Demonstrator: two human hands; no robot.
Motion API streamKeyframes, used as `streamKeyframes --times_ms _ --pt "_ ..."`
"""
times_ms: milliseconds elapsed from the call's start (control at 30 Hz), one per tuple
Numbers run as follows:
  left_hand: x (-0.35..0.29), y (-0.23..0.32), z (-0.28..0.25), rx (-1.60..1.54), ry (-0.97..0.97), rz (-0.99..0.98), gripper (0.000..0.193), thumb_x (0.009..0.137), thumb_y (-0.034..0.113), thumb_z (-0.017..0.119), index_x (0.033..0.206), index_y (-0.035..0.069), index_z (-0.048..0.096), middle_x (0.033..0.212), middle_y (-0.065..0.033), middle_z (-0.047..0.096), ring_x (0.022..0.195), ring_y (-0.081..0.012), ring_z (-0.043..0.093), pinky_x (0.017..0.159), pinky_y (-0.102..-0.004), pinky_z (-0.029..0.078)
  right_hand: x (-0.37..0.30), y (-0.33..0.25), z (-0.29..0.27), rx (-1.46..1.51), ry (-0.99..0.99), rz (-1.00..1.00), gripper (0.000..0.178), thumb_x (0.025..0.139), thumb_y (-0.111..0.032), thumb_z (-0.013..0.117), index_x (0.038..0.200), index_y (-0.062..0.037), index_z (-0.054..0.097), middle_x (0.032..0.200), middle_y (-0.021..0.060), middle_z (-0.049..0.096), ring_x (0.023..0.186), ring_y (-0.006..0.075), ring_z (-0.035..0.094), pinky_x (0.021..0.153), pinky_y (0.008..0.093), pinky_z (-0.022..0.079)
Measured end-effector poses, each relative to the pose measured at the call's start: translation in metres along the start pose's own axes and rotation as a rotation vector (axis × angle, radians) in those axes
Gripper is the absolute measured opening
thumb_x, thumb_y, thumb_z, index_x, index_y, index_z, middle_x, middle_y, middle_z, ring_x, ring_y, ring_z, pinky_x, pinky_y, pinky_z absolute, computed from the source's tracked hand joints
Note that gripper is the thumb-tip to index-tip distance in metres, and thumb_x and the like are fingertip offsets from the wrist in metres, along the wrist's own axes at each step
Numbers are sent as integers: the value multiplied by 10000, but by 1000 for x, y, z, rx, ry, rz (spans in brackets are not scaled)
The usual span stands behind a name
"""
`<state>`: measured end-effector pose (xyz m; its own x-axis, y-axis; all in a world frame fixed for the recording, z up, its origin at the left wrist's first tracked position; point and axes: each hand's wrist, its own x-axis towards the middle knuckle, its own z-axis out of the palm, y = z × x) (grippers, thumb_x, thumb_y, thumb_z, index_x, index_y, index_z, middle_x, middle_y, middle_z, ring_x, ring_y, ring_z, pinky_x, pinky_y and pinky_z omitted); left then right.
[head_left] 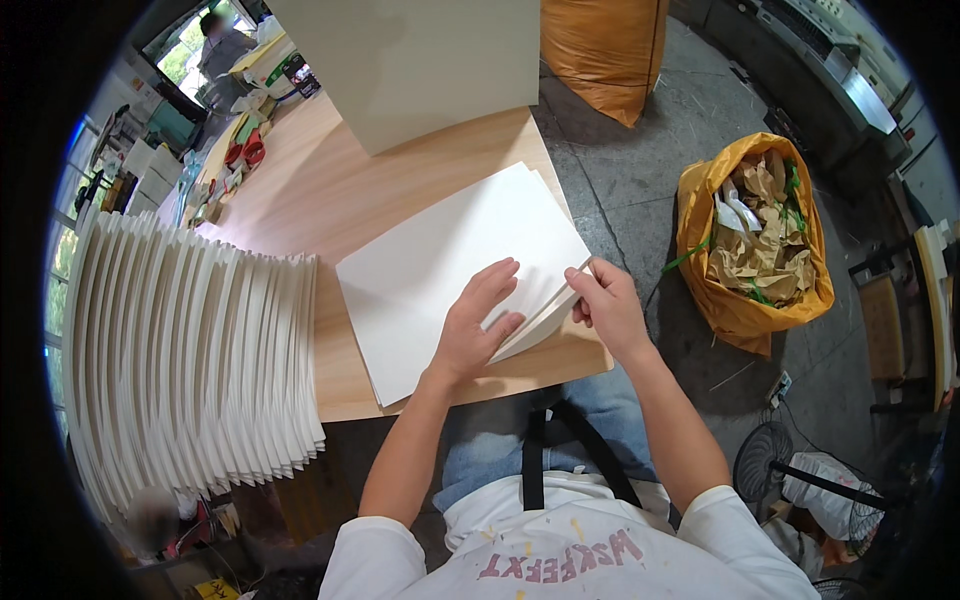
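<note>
On the wooden table [290,190] in front of me lies a large white board [440,260], its right edge lifted a little like a folded or layered sheet. My right hand [610,308] pinches that right edge between thumb and fingers. Over the board's near right part is my left hand [475,322], fingers stretched and thumb apart, gripping nothing; whether its palm touches the surface I cannot tell. To the left stands a long row of white folded boards [200,350], packed side by side.
A pale grey panel [430,60] rises at the table's far side. Right of the table, an orange sack [605,50] and a yellow bag [708,300] of crumpled brown paper stand on the floor. A black fan [762,460] is lower right. Another person [222,60] is far left.
</note>
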<state>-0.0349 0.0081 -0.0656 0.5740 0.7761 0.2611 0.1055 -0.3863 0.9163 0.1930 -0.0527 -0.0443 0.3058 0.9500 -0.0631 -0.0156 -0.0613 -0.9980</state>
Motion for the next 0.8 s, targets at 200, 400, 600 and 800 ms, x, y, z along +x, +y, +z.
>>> streamKeyframes --times_ms 200,400,600,800 --pt "1 -9 0 -71 31 -44 499 1037 110 731 1524 75 628 1540 -152 610 1391 -311 631 1171 -417 528 -10 -9 5 -287 34 -168 421 1079 -304 691 785 -20 592 655 39 566 603 133 546 567 340 440" --pt "1 0 -3 169 -20 64 706 848 321 931 1482 128 688 1502 -135 642 1386 -320 626 1143 -446 526 1 -14 -5 316 -134 178 412 1119 -334 623 794 -81 629 690 25 621 625 140 636 589 281 462" --pt "2 0 -4 197 -24 65 799 706 347 1018 1420 125 736 1457 -127 650 1366 -314 626 1139 -435 524 1 -11 -5 353 -146 169 363 1124 -309 621 839 -85 647 694 20 611 649 159 663 604 278 470" --pt "3 -8 -5 148 -13 53 663 722 281 1017 1317 105 782 1414 -114 672 1313 -298 657 1116 -415 541 3 -10 -6 361 -155 163 388 1119 -325 626 813 -87 639 693 25 618 642 158 661 598 281 469"
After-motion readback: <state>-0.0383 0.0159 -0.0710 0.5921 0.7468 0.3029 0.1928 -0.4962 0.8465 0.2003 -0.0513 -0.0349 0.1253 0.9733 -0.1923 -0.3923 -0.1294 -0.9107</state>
